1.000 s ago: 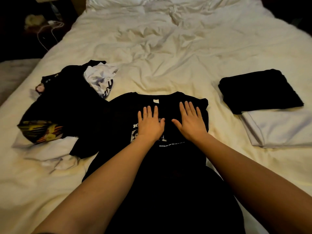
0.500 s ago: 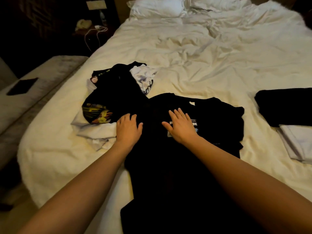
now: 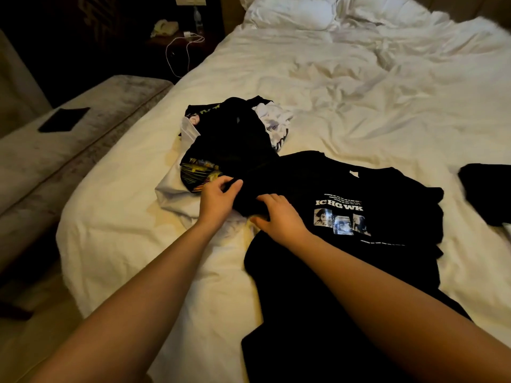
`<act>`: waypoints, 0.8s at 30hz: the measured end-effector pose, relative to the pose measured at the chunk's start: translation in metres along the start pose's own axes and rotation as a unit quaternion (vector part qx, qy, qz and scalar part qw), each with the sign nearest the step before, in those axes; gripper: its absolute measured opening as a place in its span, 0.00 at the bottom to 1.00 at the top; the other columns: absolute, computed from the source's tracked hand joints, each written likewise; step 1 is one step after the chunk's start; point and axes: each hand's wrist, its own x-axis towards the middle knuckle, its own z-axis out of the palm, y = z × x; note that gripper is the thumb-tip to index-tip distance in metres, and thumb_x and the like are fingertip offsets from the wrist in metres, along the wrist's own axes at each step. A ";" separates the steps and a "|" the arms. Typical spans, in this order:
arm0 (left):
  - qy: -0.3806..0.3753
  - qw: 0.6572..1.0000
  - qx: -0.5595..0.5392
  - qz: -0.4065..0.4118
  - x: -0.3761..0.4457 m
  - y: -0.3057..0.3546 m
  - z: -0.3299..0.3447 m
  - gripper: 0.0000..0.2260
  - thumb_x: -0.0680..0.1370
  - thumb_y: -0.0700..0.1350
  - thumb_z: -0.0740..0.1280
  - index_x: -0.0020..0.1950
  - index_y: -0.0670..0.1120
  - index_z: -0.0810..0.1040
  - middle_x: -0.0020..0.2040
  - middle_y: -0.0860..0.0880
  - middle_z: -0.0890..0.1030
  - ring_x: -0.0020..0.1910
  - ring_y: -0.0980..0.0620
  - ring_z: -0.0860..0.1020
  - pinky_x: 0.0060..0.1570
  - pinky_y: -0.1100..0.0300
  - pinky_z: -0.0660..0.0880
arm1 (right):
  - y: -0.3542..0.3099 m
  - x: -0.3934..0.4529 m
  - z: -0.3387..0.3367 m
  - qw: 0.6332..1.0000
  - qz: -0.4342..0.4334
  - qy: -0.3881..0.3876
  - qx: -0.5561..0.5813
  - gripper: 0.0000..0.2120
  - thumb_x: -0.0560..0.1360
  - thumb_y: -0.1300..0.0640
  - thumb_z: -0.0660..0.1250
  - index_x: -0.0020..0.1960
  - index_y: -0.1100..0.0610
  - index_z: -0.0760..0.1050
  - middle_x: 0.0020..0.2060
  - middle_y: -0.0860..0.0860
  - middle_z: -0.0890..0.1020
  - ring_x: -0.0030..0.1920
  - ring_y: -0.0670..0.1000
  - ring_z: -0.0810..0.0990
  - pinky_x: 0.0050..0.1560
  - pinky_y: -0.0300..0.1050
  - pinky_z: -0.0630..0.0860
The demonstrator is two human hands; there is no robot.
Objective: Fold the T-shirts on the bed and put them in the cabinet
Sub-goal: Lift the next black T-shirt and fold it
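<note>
A black T-shirt (image 3: 345,272) with a white print lies spread face up on the white bed (image 3: 359,106), neck toward the pillows. My left hand (image 3: 217,199) pinches the shirt's left sleeve at its outer edge. My right hand (image 3: 279,217) rests on the same sleeve near the shoulder, fingers curled into the cloth. A heap of unfolded shirts (image 3: 229,142), black, white and yellow-printed, lies just beyond my left hand. A folded black shirt (image 3: 489,192) shows at the right edge.
A padded bench (image 3: 69,150) with a dark flat object (image 3: 65,119) runs along the bed's left side. A nightstand with a white cable (image 3: 179,48) stands at the back left. Pillows (image 3: 293,12) lie at the head of the bed.
Both hands slid from the shirt's chest to its left sleeve and took hold of it. The view swung left, so the folded shirts moved toward the right edge.
</note>
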 end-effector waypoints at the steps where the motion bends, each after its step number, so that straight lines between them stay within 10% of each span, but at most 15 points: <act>1: 0.008 1.000 -0.016 -0.015 0.003 -0.003 -0.003 0.05 0.79 0.46 0.71 0.48 0.45 0.81 0.43 0.50 0.83 0.45 0.53 0.81 0.45 0.60 0.75 | -0.004 0.001 0.002 1.000 -0.001 0.017 0.001 0.29 0.76 0.45 0.69 0.73 0.55 0.68 0.66 0.52 0.75 0.66 0.53 0.71 0.66 0.50 0.70; 9: 0.024 0.964 -0.221 -0.149 0.005 -0.013 -0.016 0.11 0.74 0.34 0.73 0.55 0.43 0.80 0.47 0.46 0.83 0.45 0.54 0.81 0.43 0.67 0.78 | -0.020 0.013 0.024 1.000 -0.003 0.012 0.010 0.31 0.74 0.43 0.71 0.72 0.54 0.69 0.64 0.51 0.74 0.65 0.52 0.71 0.64 0.47 0.71; 14: -0.001 0.932 -0.331 -0.149 0.004 -0.002 -0.017 0.12 0.77 0.31 0.68 0.58 0.41 0.80 0.46 0.45 0.82 0.43 0.52 0.81 0.43 0.61 0.79 | -0.024 0.016 0.029 0.994 -0.021 0.090 0.050 0.14 0.79 0.52 0.66 0.63 0.55 0.77 0.55 0.51 0.80 0.57 0.53 0.76 0.56 0.46 0.73; 24: -0.045 0.986 -0.157 -0.046 0.017 0.000 -0.010 0.10 0.77 0.34 0.70 0.57 0.43 0.82 0.48 0.47 0.83 0.45 0.56 0.81 0.44 0.64 0.77 | -0.020 0.009 0.011 0.946 0.083 0.160 0.268 0.05 0.80 0.51 0.63 0.49 0.50 0.77 0.42 0.47 0.80 0.44 0.46 0.78 0.44 0.45 0.76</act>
